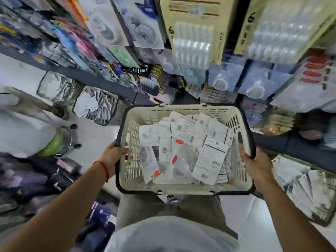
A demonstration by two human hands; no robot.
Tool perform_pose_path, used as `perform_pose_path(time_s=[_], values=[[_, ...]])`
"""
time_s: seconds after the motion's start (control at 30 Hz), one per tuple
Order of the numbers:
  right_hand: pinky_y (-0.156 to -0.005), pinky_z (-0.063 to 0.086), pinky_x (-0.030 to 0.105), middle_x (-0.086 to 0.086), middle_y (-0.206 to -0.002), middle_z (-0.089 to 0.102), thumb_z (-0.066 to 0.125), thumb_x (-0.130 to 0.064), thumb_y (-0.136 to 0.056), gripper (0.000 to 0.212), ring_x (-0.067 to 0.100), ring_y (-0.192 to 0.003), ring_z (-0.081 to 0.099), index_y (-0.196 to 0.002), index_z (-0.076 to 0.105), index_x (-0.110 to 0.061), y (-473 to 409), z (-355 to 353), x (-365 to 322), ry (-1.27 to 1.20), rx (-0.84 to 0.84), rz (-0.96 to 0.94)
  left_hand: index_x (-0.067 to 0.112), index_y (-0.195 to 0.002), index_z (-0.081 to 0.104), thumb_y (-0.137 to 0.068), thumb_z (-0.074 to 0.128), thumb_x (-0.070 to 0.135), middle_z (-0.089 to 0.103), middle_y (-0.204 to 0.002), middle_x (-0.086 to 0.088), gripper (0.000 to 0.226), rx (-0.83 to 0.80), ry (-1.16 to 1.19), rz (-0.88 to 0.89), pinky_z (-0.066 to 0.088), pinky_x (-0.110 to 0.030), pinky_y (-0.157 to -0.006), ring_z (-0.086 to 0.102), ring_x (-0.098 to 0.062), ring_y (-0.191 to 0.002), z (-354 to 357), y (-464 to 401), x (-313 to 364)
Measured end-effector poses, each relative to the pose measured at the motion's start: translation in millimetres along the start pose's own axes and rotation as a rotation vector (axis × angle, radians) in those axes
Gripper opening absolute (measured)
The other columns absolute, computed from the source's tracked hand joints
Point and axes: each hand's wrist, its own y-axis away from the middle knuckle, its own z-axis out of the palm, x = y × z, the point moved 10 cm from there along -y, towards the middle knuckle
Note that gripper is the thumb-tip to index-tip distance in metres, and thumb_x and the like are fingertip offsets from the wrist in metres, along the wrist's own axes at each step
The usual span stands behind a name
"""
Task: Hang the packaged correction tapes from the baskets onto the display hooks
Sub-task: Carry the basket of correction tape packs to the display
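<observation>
Caution — loose load, basket held by its sides

The packaged correction tapes [183,148] lie heaped in the cream basket [181,109] over the lap; left hand [113,157] and right hand [254,165] each clamp a side rim. Tilting could spill packs; the display hooks above are blurred — probably crowded already.

Hanging packages [192,40] above blurred; both forearms cut off at bottom edge.
</observation>
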Motion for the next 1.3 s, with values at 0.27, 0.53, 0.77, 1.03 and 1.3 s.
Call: perform_pose_path(time_s=[0.27,0.53,0.77,1.03,1.3], values=[[-0.076,0.041,0.033,0.02,-0.108,0.072,0.067,-0.027,-0.098,0.026,0.039,-0.095,0.068,-0.118,0.066,-0.01,1.4,-22.2,123.6,0.046,0.296,0.197,0.016,-0.12,0.062,-0.103,0.048,-0.012,0.08,-0.087,-0.005,0.036,-0.264,-0.18,-0.117,0.064,-0.041,-0.053,0.077,-0.026,-0.067,120.0,-87.8,-41.0],[-0.086,0.057,0.046,0.027,-0.111,0.074,0.071,-0.026,-0.096,0.033,0.045,-0.105,0.071,-0.117,0.072,-0.001,-76.9,56.7,277.3,-0.034,0.37,0.371,0.016,-0.097,0.062,-0.105,0.048,-0.008,0.07,-0.093,-0.005,0.029,-0.172,-0.381,-0.164,0.059,-0.04,-0.063,0.063,-0.026,-0.082,211.2,-217.2,-143.3],[-0.086,0.06,0.05,0.023,-0.112,0.072,0.066,-0.025,-0.096,0.03,0.043,-0.105,0.069,-0.117,0.068,-0.003,-147.3,153.9,395.1,-0.078,0.346,0.443,0.019,-0.102,0.061,-0.102,0.059,-0.005,0.069,-0.11,-0.006,0.024,-0.072,-0.426,-0.098,0.056,-0.049,-0.08,0.068,-0.024,-0.086,255.9,-344.4,-231.9],[-0.085,0.053,0.047,0.026,-0.114,0.069,0.066,-0.021,-0.095,0.033,0.045,-0.104,0.067,-0.119,0.06,0.0,-175.2,200.6,418.1,0.056,0.489,0.349,0.017,-0.102,0.058,-0.091,0.062,-0.013,0.075,-0.107,-0.016,0.032,-0.028,-0.317,0.001,0.06,-0.044,-0.072,0.069,-0.033,-0.095,267.1,-433.5,-297.8],[-0.073,0.039,0.039,0.023,-0.096,0.059,0.057,-0.03,-0.093,0.045,0.045,-0.088,0.063,-0.122,0.045,0.002,-164.2,207.0,397.3,0.153,0.678,0.14,0.02,-0.114,0.038,-0.091,0.064,0.044,0.061,-0.086,-0.01,0.042,0.275,-0.797,0.61,0.042,-0.04,-0.066,0.055,-0.031,-0.072,259.0,-423.7,-280.4]])
